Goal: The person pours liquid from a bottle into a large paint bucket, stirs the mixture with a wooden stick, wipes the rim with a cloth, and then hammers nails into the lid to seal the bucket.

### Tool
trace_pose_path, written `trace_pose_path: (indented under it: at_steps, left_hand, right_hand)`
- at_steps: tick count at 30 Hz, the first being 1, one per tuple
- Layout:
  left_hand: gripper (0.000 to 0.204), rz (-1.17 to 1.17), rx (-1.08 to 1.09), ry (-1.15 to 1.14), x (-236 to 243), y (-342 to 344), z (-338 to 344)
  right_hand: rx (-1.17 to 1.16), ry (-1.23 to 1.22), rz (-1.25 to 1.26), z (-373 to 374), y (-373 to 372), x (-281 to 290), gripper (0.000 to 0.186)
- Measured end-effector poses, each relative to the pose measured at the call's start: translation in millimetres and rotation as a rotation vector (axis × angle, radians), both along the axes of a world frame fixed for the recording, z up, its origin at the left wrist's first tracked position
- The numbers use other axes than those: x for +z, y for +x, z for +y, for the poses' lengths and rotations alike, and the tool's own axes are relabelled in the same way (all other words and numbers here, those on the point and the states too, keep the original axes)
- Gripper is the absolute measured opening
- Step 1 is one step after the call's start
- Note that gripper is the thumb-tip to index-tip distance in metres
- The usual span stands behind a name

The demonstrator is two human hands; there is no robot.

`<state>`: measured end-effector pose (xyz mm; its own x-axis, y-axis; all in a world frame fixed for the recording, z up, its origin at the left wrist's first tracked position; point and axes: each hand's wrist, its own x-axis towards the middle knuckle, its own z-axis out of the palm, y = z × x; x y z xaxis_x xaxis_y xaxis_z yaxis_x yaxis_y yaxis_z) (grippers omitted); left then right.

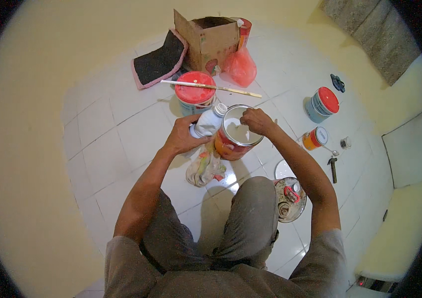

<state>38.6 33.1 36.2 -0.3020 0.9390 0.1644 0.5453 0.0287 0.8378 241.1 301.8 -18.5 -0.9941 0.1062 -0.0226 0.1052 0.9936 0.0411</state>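
Note:
My left hand (186, 136) is closed around a white plastic bottle (207, 123), which has a white cap and tilts up toward the paint can. That open metal paint can (231, 150), red and orange with a bare metal rim, stands on the floor just right of the bottle. White paint (234, 128) shows inside it. Over the far right part of its mouth is my right hand (256, 122), fingers curled into a fist. What those fingers grip is hidden. Below the bottle lies a crumpled plastic bag (205, 169) with pale contents.
Beyond the bottle stands a red-lidded bucket (194, 94) with a long stick (235, 91) across it. Farther back are a cardboard box (216, 47) and red bag (240, 67). At right sit another bucket (320, 104), small can (315, 139), hammer (333, 170) and round metal tin (293, 206).

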Motion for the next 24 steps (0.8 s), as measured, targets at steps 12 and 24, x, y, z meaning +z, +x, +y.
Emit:
trace_pose_path:
  at_steps: [12, 24]
  left_hand:
    - [0.071, -0.026, 0.011, -0.041, 1.0, -4.2, -1.0]
    - [0.072, -0.009, 0.019, -0.015, -3.6, -9.7, 1.2]
  right_hand:
    - [0.154, 0.161, -0.256, -5.1, -36.1, -49.9, 0.012]
    - [0.008, 0.064, -0.215, -4.2, -33.3, -56.7, 0.015]
